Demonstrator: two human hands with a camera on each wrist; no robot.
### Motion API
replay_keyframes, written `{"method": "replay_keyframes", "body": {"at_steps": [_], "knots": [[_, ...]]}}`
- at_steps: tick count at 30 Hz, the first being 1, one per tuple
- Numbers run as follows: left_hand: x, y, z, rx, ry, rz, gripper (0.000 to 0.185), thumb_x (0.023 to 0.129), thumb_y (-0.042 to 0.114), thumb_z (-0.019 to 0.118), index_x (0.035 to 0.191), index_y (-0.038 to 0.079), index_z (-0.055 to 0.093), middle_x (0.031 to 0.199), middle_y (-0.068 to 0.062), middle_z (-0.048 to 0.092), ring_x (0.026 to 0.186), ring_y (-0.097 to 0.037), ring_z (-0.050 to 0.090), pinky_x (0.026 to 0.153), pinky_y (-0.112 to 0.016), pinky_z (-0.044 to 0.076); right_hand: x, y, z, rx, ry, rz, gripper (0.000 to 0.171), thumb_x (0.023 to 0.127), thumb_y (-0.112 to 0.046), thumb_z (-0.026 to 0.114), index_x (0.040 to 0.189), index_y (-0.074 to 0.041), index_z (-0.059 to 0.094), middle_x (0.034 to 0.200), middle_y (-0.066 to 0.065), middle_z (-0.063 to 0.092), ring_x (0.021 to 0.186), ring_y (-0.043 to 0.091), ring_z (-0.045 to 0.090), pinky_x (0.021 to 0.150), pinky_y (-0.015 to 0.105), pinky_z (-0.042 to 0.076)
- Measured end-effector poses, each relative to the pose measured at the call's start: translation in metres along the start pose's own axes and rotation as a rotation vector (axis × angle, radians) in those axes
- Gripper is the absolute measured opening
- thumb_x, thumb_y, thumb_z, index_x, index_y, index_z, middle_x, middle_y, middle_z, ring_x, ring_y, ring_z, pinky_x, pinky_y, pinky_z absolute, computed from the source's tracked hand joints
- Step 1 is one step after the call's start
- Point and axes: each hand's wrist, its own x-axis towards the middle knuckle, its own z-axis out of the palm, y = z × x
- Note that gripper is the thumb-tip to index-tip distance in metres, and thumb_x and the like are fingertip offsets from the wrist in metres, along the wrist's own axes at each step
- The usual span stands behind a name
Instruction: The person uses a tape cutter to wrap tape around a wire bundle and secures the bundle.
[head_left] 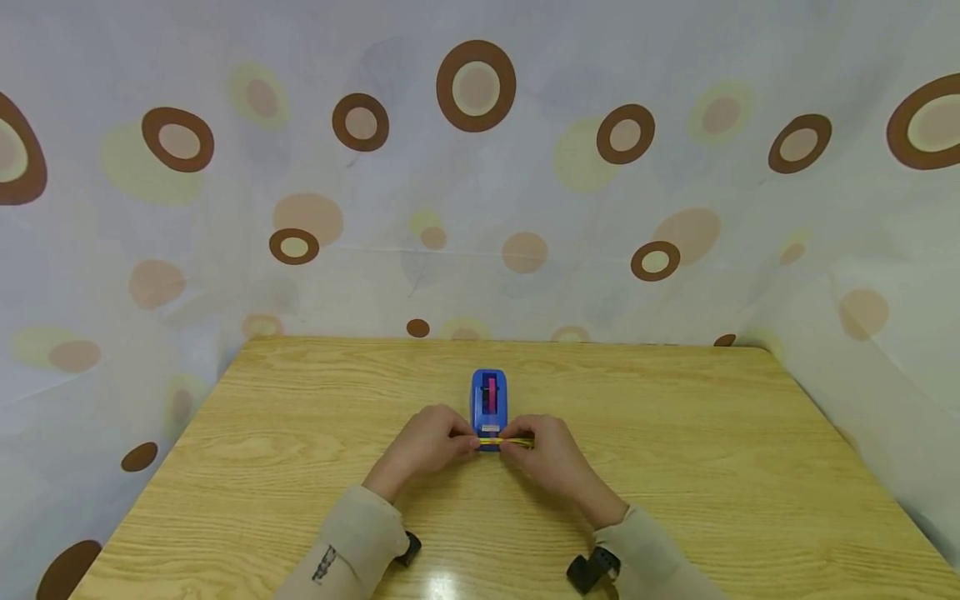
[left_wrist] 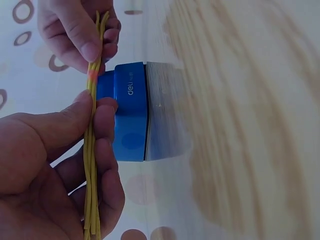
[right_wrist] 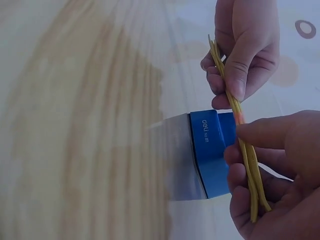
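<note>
Both hands hold a bundle of thin yellow strands [left_wrist: 90,170] level between them, close in front of the tape dispenser in the head view. My left hand [head_left: 431,442] pinches one side of it between thumb and fingers. On the other side, my right hand [head_left: 547,454] pinches it the same way. A short pinkish band [left_wrist: 92,75] circles the bundle in the gap between the two thumbs. Behind it stands the blue tape dispenser [head_left: 491,422], carrying a pink tape roll [head_left: 492,395]; the fingers partly hide its near end.
The dispenser stands on a wood-grain table [head_left: 315,417], near its middle. Along the back and sides hangs a pale cloth [head_left: 525,183] with brown and beige circles. Dark straps [head_left: 592,571] show at both wrists, below light sleeves.
</note>
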Motion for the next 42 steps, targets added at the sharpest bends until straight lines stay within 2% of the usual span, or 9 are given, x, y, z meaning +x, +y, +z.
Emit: {"method": "replay_keyframes", "body": {"at_steps": [8,14,19,22,29,36,42], "knots": [[0.001,-0.001,0.001,0.027,0.037,0.020,0.011,0.092,0.016,0.072,0.087,0.011,0.081,0.085,0.005,0.073,0.071,-0.005,0.059,0.065,-0.026,0.051,0.004,0.000,-0.001,-0.018,-0.034,0.002,0.004,0.090,-0.011,0.073,0.089,-0.010,0.077,0.089,-0.004,0.071,0.087,0.013,0.064,0.080,0.037,0.053],[0.001,0.001,0.002,0.040,0.050,0.025,0.010,0.091,0.016,0.073,0.089,0.011,0.081,0.086,0.004,0.073,0.078,-0.007,0.064,0.070,-0.028,0.053,0.005,-0.006,-0.003,-0.038,-0.054,0.017,0.010,0.090,-0.018,0.074,0.086,-0.011,0.078,0.084,-0.004,0.071,0.072,0.009,0.057,0.065,0.028,0.049],[0.001,0.002,0.002,0.034,0.065,0.021,0.009,0.090,0.016,0.074,0.090,0.011,0.081,0.087,0.003,0.074,0.082,-0.010,0.066,0.072,-0.029,0.054,0.004,-0.009,-0.004,0.006,-0.054,0.032,0.017,0.092,-0.020,0.072,0.082,-0.008,0.079,0.075,-0.004,0.067,0.060,0.008,0.050,0.054,0.024,0.042],[0.002,0.002,0.002,0.032,0.076,0.019,0.009,0.090,0.015,0.074,0.090,0.010,0.081,0.088,0.002,0.074,0.083,-0.011,0.068,0.073,-0.030,0.055,0.005,-0.007,-0.003,0.026,-0.043,0.027,0.017,0.092,-0.018,0.072,0.081,-0.007,0.078,0.072,-0.004,0.065,0.058,0.008,0.048,0.052,0.024,0.039],[0.002,0.002,0.003,0.041,0.084,-0.001,0.007,0.089,0.015,0.076,0.090,0.010,0.081,0.090,0.002,0.075,0.087,-0.013,0.068,0.075,-0.032,0.055,0.006,0.000,0.003,0.014,0.010,0.022,0.013,0.088,-0.015,0.076,0.076,-0.010,0.075,0.076,-0.006,0.068,0.076,0.010,0.060,0.073,0.033,0.051],[0.003,0.000,0.005,0.030,0.097,0.013,0.006,0.087,0.015,0.077,0.089,0.010,0.081,0.089,0.002,0.075,0.087,-0.013,0.068,0.075,-0.032,0.055,0.005,-0.003,0.007,0.025,0.056,0.057,0.014,0.086,-0.012,0.078,0.073,-0.010,0.072,0.074,-0.006,0.066,0.077,0.011,0.059,0.077,0.038,0.052],[0.002,0.000,0.003,-0.011,0.092,-0.016,0.005,0.087,0.015,0.077,0.087,0.011,0.081,0.089,0.002,0.074,0.088,-0.014,0.067,0.077,-0.034,0.054,0.006,-0.003,0.009,0.023,0.074,0.051,0.017,0.086,-0.010,0.078,0.071,-0.011,0.070,0.072,-0.007,0.065,0.077,0.011,0.059,0.078,0.038,0.051]]}}
